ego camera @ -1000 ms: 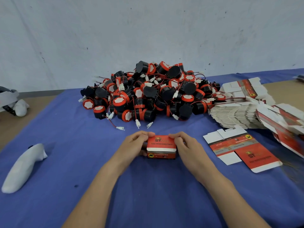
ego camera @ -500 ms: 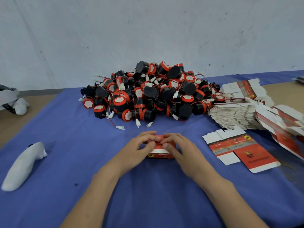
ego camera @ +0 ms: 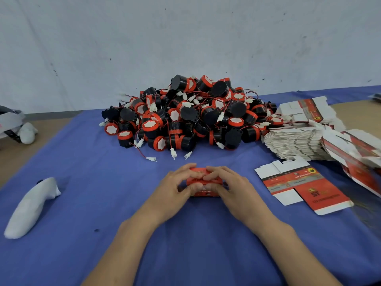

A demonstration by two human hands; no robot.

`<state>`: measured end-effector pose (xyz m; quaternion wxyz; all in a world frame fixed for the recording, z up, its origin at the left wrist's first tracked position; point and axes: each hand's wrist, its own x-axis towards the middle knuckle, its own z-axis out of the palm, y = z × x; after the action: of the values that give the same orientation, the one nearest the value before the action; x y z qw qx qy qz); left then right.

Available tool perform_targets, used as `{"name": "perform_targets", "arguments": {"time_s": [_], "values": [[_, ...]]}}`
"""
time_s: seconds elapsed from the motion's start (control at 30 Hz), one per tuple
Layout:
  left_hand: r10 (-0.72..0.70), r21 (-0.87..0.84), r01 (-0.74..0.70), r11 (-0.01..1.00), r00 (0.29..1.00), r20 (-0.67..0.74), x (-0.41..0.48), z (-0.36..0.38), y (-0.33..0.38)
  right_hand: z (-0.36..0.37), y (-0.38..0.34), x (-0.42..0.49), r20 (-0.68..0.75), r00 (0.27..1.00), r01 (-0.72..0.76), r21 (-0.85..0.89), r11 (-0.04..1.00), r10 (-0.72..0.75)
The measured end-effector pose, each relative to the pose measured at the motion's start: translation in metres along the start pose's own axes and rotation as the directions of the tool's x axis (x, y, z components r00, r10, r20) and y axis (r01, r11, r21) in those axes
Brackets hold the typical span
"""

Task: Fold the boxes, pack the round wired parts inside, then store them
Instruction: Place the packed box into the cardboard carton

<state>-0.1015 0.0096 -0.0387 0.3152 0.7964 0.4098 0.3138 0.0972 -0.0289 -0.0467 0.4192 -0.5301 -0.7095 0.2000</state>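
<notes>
A small red folded box stands on the blue cloth in front of me. My left hand grips its left side and my right hand grips its right side, fingers curled over the top, thumbs on the near face. Most of the box is hidden by my fingers. Behind it lies a big pile of black and red round wired parts with white plugs. One flat unfolded box lies to the right of my hands.
A stack of flat box blanks and more loose red blanks fill the right side. A white cloth-covered object lies at the left on the blue cloth. A wall rises behind the table.
My fingers have come together over the top of the box, covering it; a second ago they held only its two ends. The box stays in the same place.
</notes>
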Motion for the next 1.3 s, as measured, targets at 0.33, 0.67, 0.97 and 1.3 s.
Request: {"name": "perform_targets", "arguments": {"time_s": [0.33, 0.67, 0.97, 1.3], "values": [[-0.012, -0.151, 0.007, 0.989, 0.999, -0.035, 0.003, -0.001, 0.01, -0.005, -0.012, 0.001, -0.054, 0.998, -0.006, 0.154, 0.988, 0.015], [-0.046, -0.209, 0.046, 0.977, 0.999, 0.004, 0.002, -0.002, 0.01, -0.004, -0.007, 0.001, -0.038, 0.998, -0.048, 0.137, 0.989, 0.053], [-0.031, -0.207, 0.034, 0.978, 0.999, 0.016, -0.001, 0.0, 0.012, -0.005, -0.004, -0.001, -0.011, 0.999, -0.041, 0.098, 0.994, 0.043], [-0.098, -0.288, 0.107, 0.952, 0.994, 0.045, -0.002, -0.003, 0.012, -0.008, -0.004, -0.008, 0.047, 0.995, -0.095, 0.192, 0.977, 0.087]]}}
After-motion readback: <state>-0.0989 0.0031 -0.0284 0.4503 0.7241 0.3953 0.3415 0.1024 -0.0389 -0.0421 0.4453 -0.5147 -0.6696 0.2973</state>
